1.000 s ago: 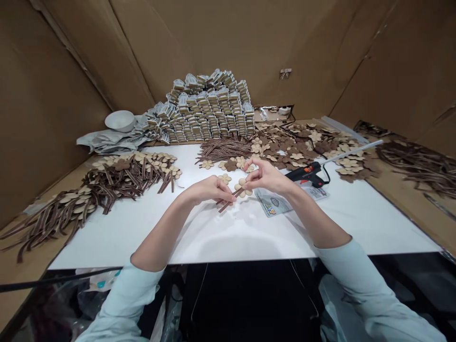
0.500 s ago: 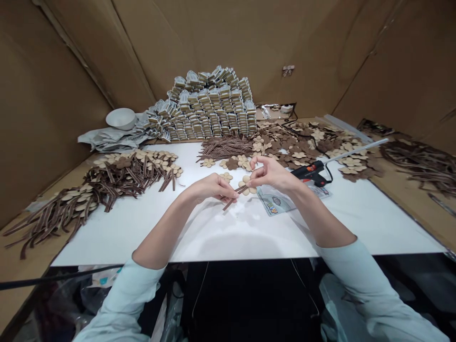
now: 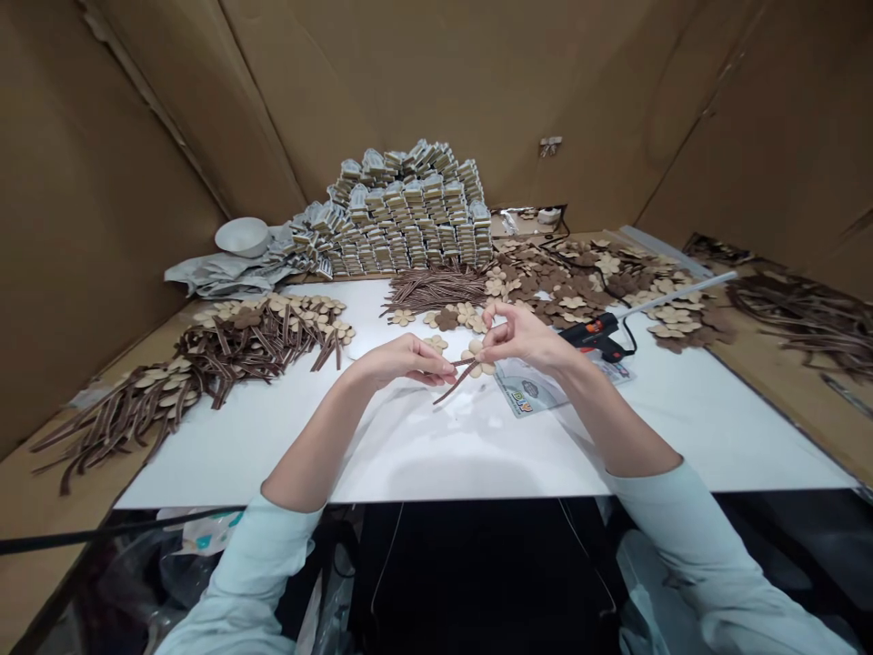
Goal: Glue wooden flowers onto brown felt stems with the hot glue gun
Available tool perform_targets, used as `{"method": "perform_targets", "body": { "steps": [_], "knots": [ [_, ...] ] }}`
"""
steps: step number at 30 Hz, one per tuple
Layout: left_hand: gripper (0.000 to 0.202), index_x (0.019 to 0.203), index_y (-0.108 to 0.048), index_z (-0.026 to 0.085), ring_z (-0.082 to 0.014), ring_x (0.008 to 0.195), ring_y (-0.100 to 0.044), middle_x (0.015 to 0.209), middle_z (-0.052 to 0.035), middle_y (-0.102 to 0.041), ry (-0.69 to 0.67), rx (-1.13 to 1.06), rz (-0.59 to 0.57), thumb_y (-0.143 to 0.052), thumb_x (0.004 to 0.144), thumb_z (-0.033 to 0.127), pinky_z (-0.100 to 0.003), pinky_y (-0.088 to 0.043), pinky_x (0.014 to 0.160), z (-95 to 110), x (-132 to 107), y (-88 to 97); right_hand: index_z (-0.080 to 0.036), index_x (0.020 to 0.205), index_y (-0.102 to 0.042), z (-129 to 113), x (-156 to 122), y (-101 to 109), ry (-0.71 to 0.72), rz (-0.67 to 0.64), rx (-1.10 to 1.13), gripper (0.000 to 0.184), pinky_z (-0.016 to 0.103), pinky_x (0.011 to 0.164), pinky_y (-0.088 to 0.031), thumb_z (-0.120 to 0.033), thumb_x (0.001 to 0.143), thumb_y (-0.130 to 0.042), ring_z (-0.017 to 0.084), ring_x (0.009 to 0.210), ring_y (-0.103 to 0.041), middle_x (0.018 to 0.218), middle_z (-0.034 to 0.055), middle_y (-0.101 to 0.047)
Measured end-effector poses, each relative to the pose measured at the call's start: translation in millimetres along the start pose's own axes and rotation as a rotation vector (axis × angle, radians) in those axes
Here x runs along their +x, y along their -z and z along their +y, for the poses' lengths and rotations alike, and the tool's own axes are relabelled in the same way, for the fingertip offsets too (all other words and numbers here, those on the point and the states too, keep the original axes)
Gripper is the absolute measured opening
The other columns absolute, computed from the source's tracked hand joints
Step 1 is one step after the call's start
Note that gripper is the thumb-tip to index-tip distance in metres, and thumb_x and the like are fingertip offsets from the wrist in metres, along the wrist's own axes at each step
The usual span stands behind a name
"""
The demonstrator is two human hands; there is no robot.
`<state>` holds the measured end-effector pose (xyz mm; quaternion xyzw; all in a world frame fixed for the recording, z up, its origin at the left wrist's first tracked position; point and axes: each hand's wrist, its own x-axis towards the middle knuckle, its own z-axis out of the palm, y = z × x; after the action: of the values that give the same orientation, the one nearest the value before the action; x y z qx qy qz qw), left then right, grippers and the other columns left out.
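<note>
"Cardboard walls (image 3: 102, 182), white bench (image 3: 477, 446): where's your wooden flower (image 3: 476, 364)?"
"Center of the frame, pinched in your right hand (image 3: 525, 337)."
"And your left hand (image 3: 402, 359)?"
"Grasping brown strips (image 3: 454, 380) against the flower, with a glue gun (image 3: 593, 332) off to the right."

Tan flower cutouts (image 3: 476, 357): matt, flat, wood-like or stiff felt, can't tell which. Brown strips (image 3: 454, 380): matt, finely ribbed, look like cloth ribbon. Glue gun (image 3: 592, 332): glossy black and orange plastic, translucent glue stick (image 3: 672, 300) smooth. Plastic packet (image 3: 530, 391): clear, shiny, printed paper label inside. Work board (image 3: 436, 446): white, smooth, slight sheen. Walls (image 3: 102, 182): brown corrugated cardboard, matt. Sleeve (image 3: 682, 537): pale blue cloth, soft matt. Stacked packs (image 3: 409, 209): silvery shiny wrap, tan edges. Bowl (image 3: 242, 236): white, smooth, ceramic or plastic, unclear.
</note>
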<state>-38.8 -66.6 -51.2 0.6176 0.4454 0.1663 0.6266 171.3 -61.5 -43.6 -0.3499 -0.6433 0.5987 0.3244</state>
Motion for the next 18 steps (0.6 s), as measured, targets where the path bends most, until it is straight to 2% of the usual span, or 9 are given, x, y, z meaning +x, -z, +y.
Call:
{"method": "perform_targets", "body": {
  "steps": [2, 5, 7, 12, 18],
  "knots": [
    [0.023, 0.076, -0.072, 0.015, -0.0143, 0.074, -0.059, 0.078, -0.0063, -0.067, -0.039, 0.032, -0.037, -0.07, 0.061, 0.033, -0.025, -0.046, 0.074, 1.9, -1.4, 0.0, -0.02, 0.075, -0.035, 0.9, 0.6, -0.7, 0.007, -0.005, 0.009, 0.042, 0.022, 0.05, -0.039, -0.015, 0.05, -0.069, 0.01, 0.044, -0.055, 0.049, -0.0082, -0.056],
    [0.03, 0.088, -0.07, 0.013, -0.0148, 0.079, -0.056, 0.087, -0.0072, -0.066, -0.168, 0.054, -0.095, -0.066, 0.066, 0.033, -0.025, -0.043, 0.074, 3.7, -1.8, -2.0, -0.02, 0.074, -0.035, 2.6, 2.1, -3.9, 0.012, -0.024, 0.014, 0.042, 0.021, 0.051, -0.039, -0.015, 0.05, -0.069, 0.008, 0.043, -0.054, 0.049, -0.0082, -0.057],
    [0.033, 0.091, -0.069, 0.012, -0.0136, 0.074, -0.054, 0.086, -0.0074, -0.065, -0.234, 0.034, -0.082, -0.063, 0.069, 0.036, -0.025, -0.041, 0.069, 3.5, -0.4, -5.4, -0.02, 0.074, -0.034, 3.3, 3.0, -7.3, 0.008, -0.047, 0.01, 0.042, 0.022, 0.051, -0.039, -0.015, 0.051, -0.068, 0.008, 0.043, -0.053, 0.048, -0.0086, -0.057],
    [0.028, 0.066, -0.07, 0.009, -0.0083, 0.053, -0.043, 0.058, -0.0024, -0.058, -0.199, -0.02, 0.129, -0.069, 0.06, 0.036, -0.023, -0.034, 0.053, 1.6, 5.2, -16.5, -0.021, 0.075, -0.032, 10.6, 7.2, -13.7, 0.023, -0.083, -0.037, 0.041, 0.022, 0.051, -0.04, -0.018, 0.053, -0.066, 0.009, 0.045, -0.054, 0.048, -0.0091, -0.055],
    [0.026, 0.066, -0.07, 0.009, -0.0119, 0.058, -0.049, 0.059, -0.0041, -0.062, -0.212, 0.0, 0.308, -0.068, 0.058, 0.034, -0.025, -0.038, 0.059, 0.0, 9.2, -19.8, -0.02, 0.081, -0.035, 23.3, 13.0, -12.5, 0.149, -0.027, -0.181, 0.034, 0.02, 0.05, -0.037, -0.021, 0.061, -0.063, 0.008, 0.051, -0.054, 0.055, -0.009, -0.052]
  ]
}}
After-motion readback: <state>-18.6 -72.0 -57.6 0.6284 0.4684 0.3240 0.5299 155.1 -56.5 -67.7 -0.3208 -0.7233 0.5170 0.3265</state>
